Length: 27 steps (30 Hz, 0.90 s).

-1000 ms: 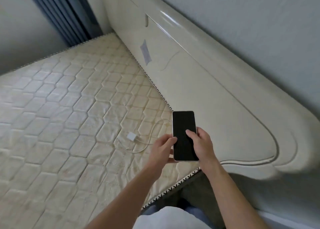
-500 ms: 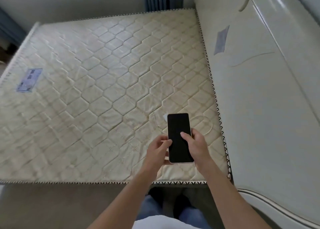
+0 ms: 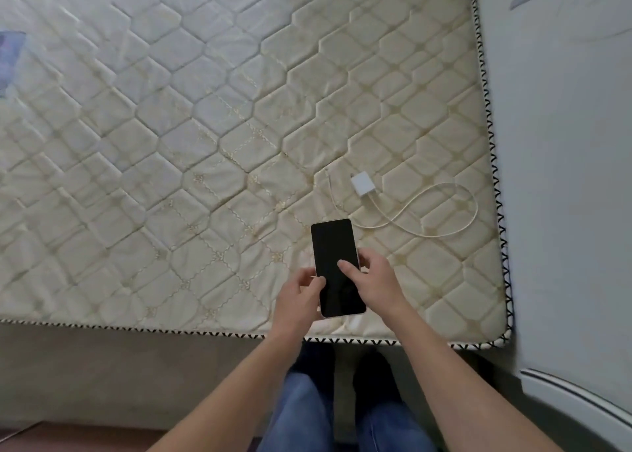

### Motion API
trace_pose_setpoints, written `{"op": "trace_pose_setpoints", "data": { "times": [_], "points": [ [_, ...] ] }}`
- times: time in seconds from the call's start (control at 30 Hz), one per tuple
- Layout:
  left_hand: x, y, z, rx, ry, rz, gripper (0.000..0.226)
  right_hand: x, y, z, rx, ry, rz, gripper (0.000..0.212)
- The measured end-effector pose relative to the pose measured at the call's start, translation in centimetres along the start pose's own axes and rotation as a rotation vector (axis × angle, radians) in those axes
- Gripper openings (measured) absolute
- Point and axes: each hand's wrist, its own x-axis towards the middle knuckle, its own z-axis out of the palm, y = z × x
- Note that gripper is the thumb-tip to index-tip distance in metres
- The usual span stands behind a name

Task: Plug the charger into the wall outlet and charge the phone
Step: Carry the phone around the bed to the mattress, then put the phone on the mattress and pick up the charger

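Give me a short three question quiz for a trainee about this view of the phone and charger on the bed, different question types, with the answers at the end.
1. True or false: the charger is already plugged into a wall outlet.
2. Multiple choice: the phone is A) lying free on the mattress, B) held by both hands, C) held by the left hand alone.
3. Fill in: the phone's screen is ____.

Key
1. False. The charger lies on the mattress with its white cable looped beside it; no outlet shows in this view.
2. B. The left hand and the right hand each have a grip on the phone.
3. Dark.
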Motion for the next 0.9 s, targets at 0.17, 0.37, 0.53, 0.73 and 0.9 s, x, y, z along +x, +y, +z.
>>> {"op": "trace_pose_setpoints", "data": {
  "times": [0.17, 0.37, 0.53, 0.73, 0.9],
  "points": [
    [7.3, -3.6, -0.5, 0.104, -0.017, 0.008, 0.018, 5.6, 5.2, 3.1, -0.073, 0.065, 0.095, 0.03],
    [15.0, -6.3, -1.4, 0.158, -0.039, -0.005, 0.029, 12.1, 8.3, 6.1, -0.196, 0.112, 0.134, 0.025],
    [20.3, -7.3, -1.7, 0.216, -0.029, 0.039, 0.022, 17.3, 10.2, 8.2, -0.263, 0.165, 0.142, 0.024],
    [24.6, -7.6, -1.3, 0.256, -0.039, 0.148, 0.037, 21.2, 11.2, 9.8, -0.287, 0.294, 0.115, 0.026],
    [25.2, -8.6, -0.8, 0.424, -0.008, 0.256, 0.041, 21.3, 11.5, 9.6, -0.309, 0.382, 0.027, 0.02]
  ]
}}
